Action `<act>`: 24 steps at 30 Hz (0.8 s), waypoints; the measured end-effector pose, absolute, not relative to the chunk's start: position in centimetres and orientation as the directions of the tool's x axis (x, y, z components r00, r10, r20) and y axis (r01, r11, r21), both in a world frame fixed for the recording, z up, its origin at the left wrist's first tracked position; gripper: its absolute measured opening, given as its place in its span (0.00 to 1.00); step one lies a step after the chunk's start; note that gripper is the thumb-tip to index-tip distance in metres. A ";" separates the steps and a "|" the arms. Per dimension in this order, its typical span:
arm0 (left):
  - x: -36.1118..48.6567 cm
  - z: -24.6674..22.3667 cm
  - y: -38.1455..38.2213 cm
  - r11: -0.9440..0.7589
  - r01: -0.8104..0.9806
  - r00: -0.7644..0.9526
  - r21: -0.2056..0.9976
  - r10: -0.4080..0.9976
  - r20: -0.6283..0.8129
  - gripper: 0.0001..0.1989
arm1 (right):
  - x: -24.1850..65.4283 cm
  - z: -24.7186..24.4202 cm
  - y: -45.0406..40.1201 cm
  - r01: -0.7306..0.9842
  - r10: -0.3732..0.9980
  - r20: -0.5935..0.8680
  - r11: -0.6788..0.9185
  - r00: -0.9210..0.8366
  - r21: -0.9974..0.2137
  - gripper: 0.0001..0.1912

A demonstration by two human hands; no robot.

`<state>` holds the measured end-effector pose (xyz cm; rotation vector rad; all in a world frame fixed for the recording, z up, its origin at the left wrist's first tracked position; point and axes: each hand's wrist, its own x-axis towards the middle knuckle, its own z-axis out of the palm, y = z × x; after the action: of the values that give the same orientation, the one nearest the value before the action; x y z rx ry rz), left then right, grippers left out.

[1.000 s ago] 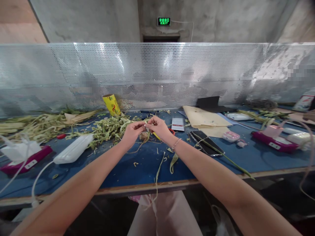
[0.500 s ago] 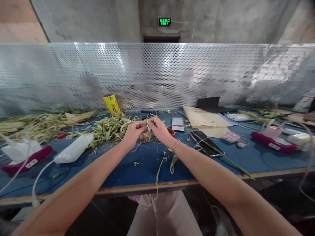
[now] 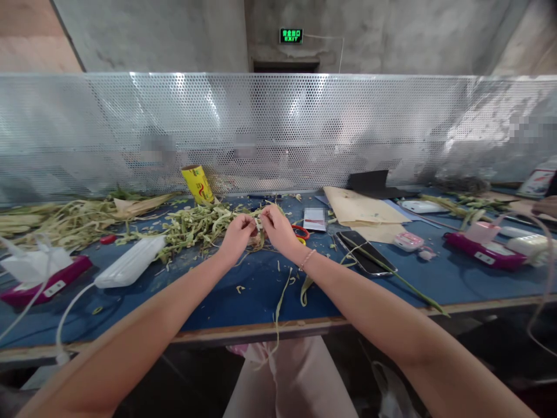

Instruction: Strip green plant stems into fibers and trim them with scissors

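Left fingers (image 3: 246,222) shifted outward, curly green strips (image 3: 187,227) alongside

Your light's kinda dim and flat on the concrete wall (image 3: 391,40), but the perforated screen (image 3: 278,133) throws streaky glare back at you. Under your blue table (image 3: 256,296) it's nearly black. Your wide lens stretches the forearms (image 3: 165,310), the green plant strips (image 3: 191,227) look soft, and some patches are pixelated.
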<state>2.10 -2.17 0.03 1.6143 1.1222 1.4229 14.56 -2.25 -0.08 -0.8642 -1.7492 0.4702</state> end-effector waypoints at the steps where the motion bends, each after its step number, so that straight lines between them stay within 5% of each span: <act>1: 2.1 0.0 -2.3 -0.401 0.206 0.024 0.893 0.914 0.405 0.05 | 14.6 -0.1 -2.3 0.323 0.748 0.643 0.656 -0.164 -0.682 0.04; 12: 2.1 0.0 -3.0 -0.438 0.376 -0.041 0.817 0.873 0.486 0.06 | 14.1 -0.3 -2.7 0.295 0.720 0.646 0.694 -0.253 -0.657 0.02; 19: 1.8 0.5 -3.3 -0.493 0.598 -0.030 0.632 0.775 0.632 0.04 | 13.9 0.1 -3.3 0.206 0.735 0.612 0.673 -0.292 -0.711 0.03; 24: 1.9 0.5 -3.4 -0.485 0.604 -0.053 0.632 0.767 0.640 0.03 | 13.8 0.2 -3.5 0.117 0.772 0.562 0.614 -0.297 -0.781 0.05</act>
<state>1.88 -3.41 0.55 2.0485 1.5018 1.5713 13.77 -3.48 0.21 -0.7241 -1.7787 0.7708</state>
